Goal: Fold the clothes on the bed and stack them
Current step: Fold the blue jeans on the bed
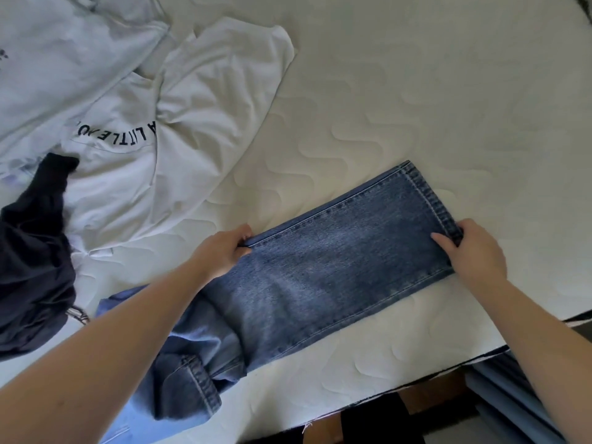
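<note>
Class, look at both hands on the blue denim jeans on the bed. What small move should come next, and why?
Probably carry the hem end over toward the bunched waist. The right hand pinches the hem of the blue denim jeans, the left hand grips the far seam, and the legs lie flat and straight on the white quilted mattress, ready for folding.

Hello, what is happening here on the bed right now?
A person is folding blue jeans on the mattress. The left hand pinches the far edge of the leg, and the right hand grips the hem. A white printed T-shirt, a pale grey garment and a dark garment lie unfolded at the left.
</note>
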The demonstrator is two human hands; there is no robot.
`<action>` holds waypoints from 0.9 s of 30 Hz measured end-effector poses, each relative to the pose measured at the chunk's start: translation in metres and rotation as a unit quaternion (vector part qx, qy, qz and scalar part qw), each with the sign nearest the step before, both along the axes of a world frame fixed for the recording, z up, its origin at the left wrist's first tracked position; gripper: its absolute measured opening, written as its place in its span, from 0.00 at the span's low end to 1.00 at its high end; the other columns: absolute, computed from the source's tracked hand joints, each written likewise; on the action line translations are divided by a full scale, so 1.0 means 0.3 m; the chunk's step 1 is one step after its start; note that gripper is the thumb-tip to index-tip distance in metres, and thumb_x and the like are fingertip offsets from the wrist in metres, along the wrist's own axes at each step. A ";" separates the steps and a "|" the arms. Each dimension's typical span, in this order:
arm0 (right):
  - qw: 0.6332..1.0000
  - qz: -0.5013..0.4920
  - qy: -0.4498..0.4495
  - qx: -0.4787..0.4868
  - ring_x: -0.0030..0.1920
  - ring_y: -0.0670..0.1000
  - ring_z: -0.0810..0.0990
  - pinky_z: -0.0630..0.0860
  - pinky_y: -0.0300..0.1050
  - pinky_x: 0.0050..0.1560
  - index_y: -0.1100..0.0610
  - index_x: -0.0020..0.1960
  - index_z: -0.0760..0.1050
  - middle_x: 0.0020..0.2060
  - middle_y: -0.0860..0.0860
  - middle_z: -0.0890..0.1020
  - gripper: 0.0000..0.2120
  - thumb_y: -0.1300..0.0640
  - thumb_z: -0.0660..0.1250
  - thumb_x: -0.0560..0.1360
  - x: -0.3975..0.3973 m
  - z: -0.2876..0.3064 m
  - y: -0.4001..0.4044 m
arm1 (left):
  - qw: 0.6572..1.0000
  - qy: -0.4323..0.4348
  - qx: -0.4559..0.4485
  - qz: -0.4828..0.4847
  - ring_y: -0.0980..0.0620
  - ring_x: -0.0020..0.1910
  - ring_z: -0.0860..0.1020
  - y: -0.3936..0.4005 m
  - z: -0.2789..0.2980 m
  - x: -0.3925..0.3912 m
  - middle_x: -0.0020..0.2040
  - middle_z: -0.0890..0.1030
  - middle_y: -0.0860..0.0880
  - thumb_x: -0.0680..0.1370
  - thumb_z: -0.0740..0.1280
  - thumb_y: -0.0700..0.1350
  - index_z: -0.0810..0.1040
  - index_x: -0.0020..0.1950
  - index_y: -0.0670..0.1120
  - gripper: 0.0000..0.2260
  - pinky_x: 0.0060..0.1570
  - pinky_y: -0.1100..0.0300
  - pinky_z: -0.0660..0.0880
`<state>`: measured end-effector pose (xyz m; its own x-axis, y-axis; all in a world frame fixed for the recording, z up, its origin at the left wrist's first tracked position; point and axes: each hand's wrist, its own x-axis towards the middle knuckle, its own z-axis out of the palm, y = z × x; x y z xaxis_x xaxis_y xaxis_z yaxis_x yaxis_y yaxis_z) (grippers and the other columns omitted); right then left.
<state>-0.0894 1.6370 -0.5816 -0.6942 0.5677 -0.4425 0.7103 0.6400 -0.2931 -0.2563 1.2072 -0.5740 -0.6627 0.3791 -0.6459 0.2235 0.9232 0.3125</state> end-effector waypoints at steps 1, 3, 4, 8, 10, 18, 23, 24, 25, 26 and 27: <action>1.000 0.003 -0.006 0.008 0.38 0.55 0.71 0.64 0.47 0.33 0.56 0.50 0.70 0.39 0.52 0.74 0.18 0.41 0.65 0.76 0.001 -0.002 0.003 | 1.000 -0.007 0.012 0.012 0.48 0.41 0.75 0.003 -0.006 0.004 0.42 0.78 0.51 0.79 0.67 0.46 0.71 0.55 0.49 0.08 0.41 0.57 0.65; 1.000 0.008 -0.014 0.026 0.35 0.55 0.71 0.61 0.46 0.30 0.56 0.48 0.68 0.35 0.51 0.73 0.18 0.41 0.63 0.77 -0.002 -0.001 0.007 | 0.998 -0.025 0.038 0.040 0.50 0.42 0.76 0.009 -0.018 0.012 0.43 0.79 0.51 0.77 0.71 0.45 0.73 0.55 0.49 0.11 0.42 0.58 0.66; 0.999 0.009 -0.018 0.034 0.32 0.55 0.70 0.59 0.45 0.28 0.56 0.48 0.67 0.33 0.50 0.72 0.18 0.40 0.62 0.77 -0.006 0.002 0.008 | 0.997 -0.026 0.044 0.051 0.51 0.43 0.76 0.012 -0.023 0.015 0.43 0.79 0.52 0.75 0.73 0.45 0.74 0.55 0.49 0.12 0.42 0.58 0.66; 0.997 0.035 -0.028 0.055 0.27 0.51 0.68 0.57 0.44 0.26 0.55 0.48 0.63 0.29 0.50 0.71 0.19 0.39 0.59 0.78 -0.014 0.011 0.016 | 0.996 0.001 0.046 0.073 0.53 0.36 0.73 0.022 -0.040 0.019 0.35 0.76 0.53 0.70 0.78 0.48 0.75 0.44 0.50 0.12 0.34 0.60 0.64; 0.998 0.038 -0.017 0.051 0.27 0.50 0.67 0.57 0.43 0.25 0.54 0.48 0.61 0.29 0.50 0.70 0.18 0.39 0.58 0.78 -0.005 0.007 0.023 | 0.996 0.009 0.048 0.080 0.51 0.34 0.72 0.031 -0.047 0.025 0.33 0.75 0.51 0.68 0.79 0.50 0.74 0.41 0.48 0.14 0.33 0.58 0.64; 0.999 0.018 0.013 0.045 0.28 0.55 0.72 0.63 0.46 0.27 0.54 0.49 0.64 0.30 0.52 0.75 0.15 0.41 0.59 0.79 0.034 -0.031 0.026 | 0.992 0.115 -0.031 -0.048 0.46 0.32 0.71 0.023 -0.067 0.035 0.30 0.70 0.52 0.68 0.59 0.72 0.64 0.34 0.48 0.26 0.35 0.53 0.66; 0.984 0.036 0.042 0.170 0.52 0.64 0.74 0.67 0.57 0.51 0.61 0.62 0.70 0.52 0.63 0.76 0.20 0.48 0.65 0.78 0.034 -0.013 -0.015 | 0.982 0.184 -0.002 -0.048 0.47 0.38 0.68 0.000 -0.093 0.055 0.36 0.71 0.50 0.76 0.55 0.66 0.68 0.40 0.46 0.23 0.42 0.51 0.62; 0.980 0.031 0.065 0.185 0.55 0.64 0.72 0.66 0.58 0.54 0.60 0.65 0.69 0.56 0.63 0.75 0.21 0.49 0.66 0.77 0.036 -0.006 -0.035 | 0.983 0.181 0.006 -0.035 0.45 0.40 0.71 -0.010 -0.095 0.060 0.38 0.73 0.48 0.77 0.54 0.63 0.69 0.42 0.45 0.22 0.43 0.50 0.62; 0.977 0.033 0.092 0.191 0.57 0.64 0.71 0.65 0.59 0.57 0.60 0.67 0.68 0.58 0.63 0.74 0.22 0.51 0.66 0.77 0.037 0.002 -0.062 | 0.984 0.176 0.016 -0.020 0.43 0.42 0.72 -0.022 -0.095 0.063 0.40 0.75 0.47 0.79 0.53 0.61 0.71 0.43 0.44 0.21 0.44 0.50 0.62; 0.973 0.044 0.119 0.192 0.59 0.63 0.70 0.64 0.59 0.59 0.59 0.68 0.67 0.59 0.62 0.73 0.22 0.52 0.66 0.77 0.037 0.010 -0.099 | 0.984 0.175 0.024 -0.004 0.42 0.44 0.73 -0.043 -0.090 0.066 0.42 0.76 0.46 0.80 0.54 0.58 0.72 0.45 0.43 0.20 0.45 0.50 0.62; 0.970 0.062 0.140 0.189 0.61 0.63 0.70 0.64 0.59 0.61 0.59 0.68 0.67 0.61 0.61 0.73 0.22 0.53 0.65 0.78 0.036 0.018 -0.146 | 0.984 0.177 0.030 0.014 0.42 0.46 0.74 -0.071 -0.083 0.068 0.43 0.76 0.46 0.82 0.55 0.55 0.74 0.46 0.43 0.17 0.46 0.51 0.62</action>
